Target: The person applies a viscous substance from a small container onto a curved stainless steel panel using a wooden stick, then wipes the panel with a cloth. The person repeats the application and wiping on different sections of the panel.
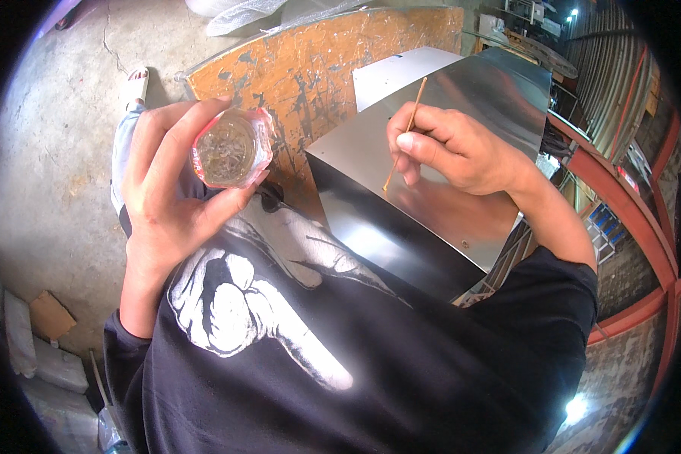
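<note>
Hands apart: clear cup in the left, thin stick over metal in the right

Left hand [163, 166] grips a clear cup [228, 147] with a red and white rim, fingers along its far side and thumb at the near side. That hold leaves the mouth uncovered, seemingly so the pale yellowish contents stay within reach; whether they are liquid or gel is hard to tell. Right hand [469, 155] pinches a thin brown stick [411, 125] between thumb and fingers, much like a pen, which should give fine control of its yellowish tip. That tip is at the bright sheet's edge; contact cannot be confirmed.

Beneath and beyond the right hand lies the shiny metal sheet [499, 83], a dark mirror-like face [356, 227] on its side nearer the body. A white panel [401, 68] pokes out past the right hand's fingertips. Between the hands and beyond them spreads the tabletop [303, 60], its orange paint scuffed to grey.

Concrete floor [53, 189] stretches left of the left hand, with a cardboard piece [51, 314] lower down. Red steel beams [620, 197] stand right of the right forearm.
</note>
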Demonstrator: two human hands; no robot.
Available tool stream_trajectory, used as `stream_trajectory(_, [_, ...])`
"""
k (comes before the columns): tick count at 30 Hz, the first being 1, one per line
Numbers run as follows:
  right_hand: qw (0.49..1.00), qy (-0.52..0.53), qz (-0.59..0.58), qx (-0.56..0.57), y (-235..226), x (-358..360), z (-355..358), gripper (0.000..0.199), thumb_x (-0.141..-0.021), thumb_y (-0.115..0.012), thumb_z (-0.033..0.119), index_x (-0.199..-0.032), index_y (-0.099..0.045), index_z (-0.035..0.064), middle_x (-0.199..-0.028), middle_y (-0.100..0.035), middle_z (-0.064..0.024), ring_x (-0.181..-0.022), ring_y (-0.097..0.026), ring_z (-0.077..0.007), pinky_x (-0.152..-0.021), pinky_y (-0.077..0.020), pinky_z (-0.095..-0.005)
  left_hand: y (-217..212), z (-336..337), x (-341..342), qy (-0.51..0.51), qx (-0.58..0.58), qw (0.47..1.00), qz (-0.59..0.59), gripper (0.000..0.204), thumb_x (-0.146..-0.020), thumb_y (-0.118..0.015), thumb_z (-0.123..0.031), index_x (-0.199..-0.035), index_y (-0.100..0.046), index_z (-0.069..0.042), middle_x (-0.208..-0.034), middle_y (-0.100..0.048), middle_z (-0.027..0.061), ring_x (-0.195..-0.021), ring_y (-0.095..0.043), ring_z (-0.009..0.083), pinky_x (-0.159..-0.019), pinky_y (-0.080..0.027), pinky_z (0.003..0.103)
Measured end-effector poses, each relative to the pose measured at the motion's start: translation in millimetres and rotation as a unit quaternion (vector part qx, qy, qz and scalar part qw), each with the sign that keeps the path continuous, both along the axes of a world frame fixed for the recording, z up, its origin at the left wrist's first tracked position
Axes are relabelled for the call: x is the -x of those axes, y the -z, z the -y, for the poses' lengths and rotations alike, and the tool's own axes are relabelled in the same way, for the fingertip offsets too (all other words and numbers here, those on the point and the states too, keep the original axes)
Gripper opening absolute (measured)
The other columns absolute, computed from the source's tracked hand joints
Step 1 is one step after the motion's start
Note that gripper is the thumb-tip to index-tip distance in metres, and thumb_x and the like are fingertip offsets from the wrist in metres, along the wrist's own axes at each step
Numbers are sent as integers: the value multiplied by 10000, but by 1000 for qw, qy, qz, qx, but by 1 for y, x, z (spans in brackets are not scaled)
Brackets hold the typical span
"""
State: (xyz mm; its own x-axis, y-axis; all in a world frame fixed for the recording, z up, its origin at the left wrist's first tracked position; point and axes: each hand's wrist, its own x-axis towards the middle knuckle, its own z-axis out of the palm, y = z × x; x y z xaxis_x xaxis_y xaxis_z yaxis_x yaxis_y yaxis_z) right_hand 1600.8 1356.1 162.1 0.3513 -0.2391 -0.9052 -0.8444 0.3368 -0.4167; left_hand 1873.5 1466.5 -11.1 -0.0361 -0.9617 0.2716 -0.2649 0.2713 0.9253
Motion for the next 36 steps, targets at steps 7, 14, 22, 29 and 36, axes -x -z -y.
stream_trajectory(7, [1000,-1,0,0,1,0,0,153,-1097,-439,129,-1084,-550,25,-881,-605,-33,-768,-633,-107,-741,-517,-283,2,-1,0,2,-5,1000,-10,645,-627,-905,-142,-1224,-694,-18,-1061,-671,127,-945,-666,263,-806,-558,364])
stream_trajectory(14, [997,45,45,53,3,6,-4,142,-1089,-472,146,-1047,-553,37,-849,-595,-16,-737,-616,-89,-682,-533,-275,5,-11,-6,40,-26,999,-4,560,-654,-924,-170,-1121,-656,-12,-1118,-683,155,-962,-643,315,-827,-513,424])
stream_trajectory(22, [995,83,33,41,24,10,4,226,-1080,-543,215,-1143,-615,11,-1003,-721,-89,-825,-697,-137,-728,-540,-286,10,-3,-4,42,-9,999,-3,603,-669,-924,-212,-1162,-635,-19,-1120,-669,142,-950,-623,330,-824,-517,422])
stream_trajectory(29, [984,110,78,117,18,-9,16,217,-1070,-559,203,-1119,-636,6,-973,-730,-89,-799,-704,-133,-712,-539,-275,-1,19,-4,61,51,996,-28,627,-696,-894,-199,-1236,-640,-10,-1107,-664,189,-1008,-647,375,-882,-537,438])
stream_trajectory(36, [967,147,167,123,6,-30,12,131,-1035,-586,76,-1074,-666,-20,-953,-735,-115,-761,-694,-149,-713,-574,-295,23,14,14,86,-24,993,-83,635,-695,-895,-178,-1247,-636,-3,-1133,-671,191,-988,-638,370,-848,-531,434])
